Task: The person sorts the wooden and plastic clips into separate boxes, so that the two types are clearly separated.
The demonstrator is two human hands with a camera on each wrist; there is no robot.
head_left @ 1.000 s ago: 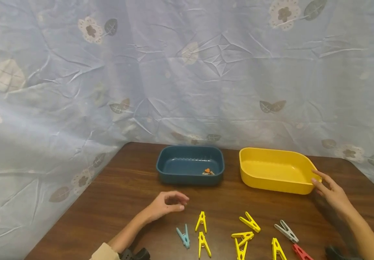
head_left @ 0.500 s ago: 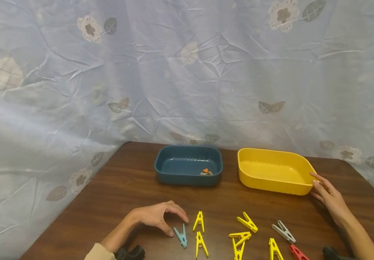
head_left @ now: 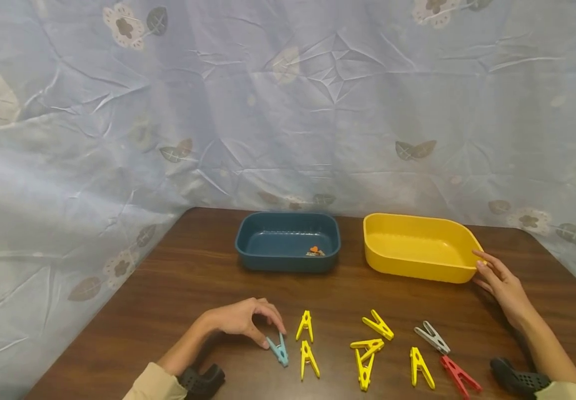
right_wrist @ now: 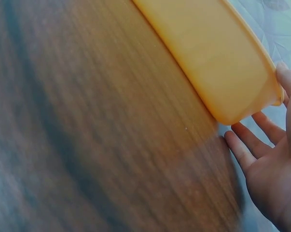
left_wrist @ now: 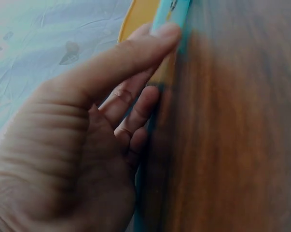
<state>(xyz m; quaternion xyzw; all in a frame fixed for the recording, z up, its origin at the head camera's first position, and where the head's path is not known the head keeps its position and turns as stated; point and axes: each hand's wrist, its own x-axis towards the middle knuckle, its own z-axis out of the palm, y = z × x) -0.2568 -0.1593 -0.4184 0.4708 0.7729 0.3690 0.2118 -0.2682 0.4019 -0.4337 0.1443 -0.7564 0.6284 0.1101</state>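
Observation:
My left hand (head_left: pixel 241 319) pinches the splayed handles of a light blue clothespin (head_left: pixel 280 352) lying on the table, thumb on one handle and a finger at the other. In the left wrist view the thumb lies against this clothespin (left_wrist: pixel 176 14). My right hand (head_left: pixel 509 293) touches the near right corner of a yellow bin (head_left: pixel 417 270), thumb at the rim and the other fingers stretched out below it. Several yellow clothespins (head_left: pixel 309 360) lie just right of the blue one. A grey clothespin (head_left: pixel 434 337) and a red clothespin (head_left: pixel 459 375) are farther right.
A dark blue bin (head_left: pixel 288 263) stands at the back, left of the yellow one. Inside it lies a small orange and white item, too small to tell. The wooden table (head_left: pixel 178 266) meets a patterned curtain (head_left: pixel 288 111) behind.
My left hand has come down and toward me onto the light blue clothespin and now grips it. The right hand stays at the yellow bin's corner. The head view has tilted slightly down.

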